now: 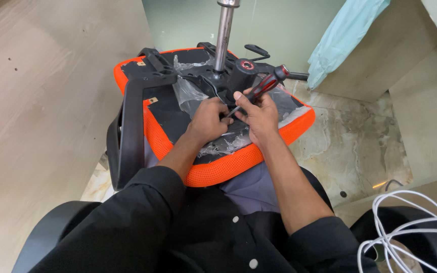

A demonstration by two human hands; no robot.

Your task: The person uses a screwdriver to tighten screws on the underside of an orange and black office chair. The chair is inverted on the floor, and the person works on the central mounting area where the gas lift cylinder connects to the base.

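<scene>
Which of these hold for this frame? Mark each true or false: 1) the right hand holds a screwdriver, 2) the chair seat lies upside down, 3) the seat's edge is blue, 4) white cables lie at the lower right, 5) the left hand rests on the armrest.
1) True: the right hand grips a screwdriver with a red and black handle.
2) True: the chair seat shows its underside, the metal column pointing up.
3) False: the edge is orange mesh.
4) True: white cables loop there.
5) False: the left hand lies on the seat's underside beside the right hand, away from the black armrest.
</scene>
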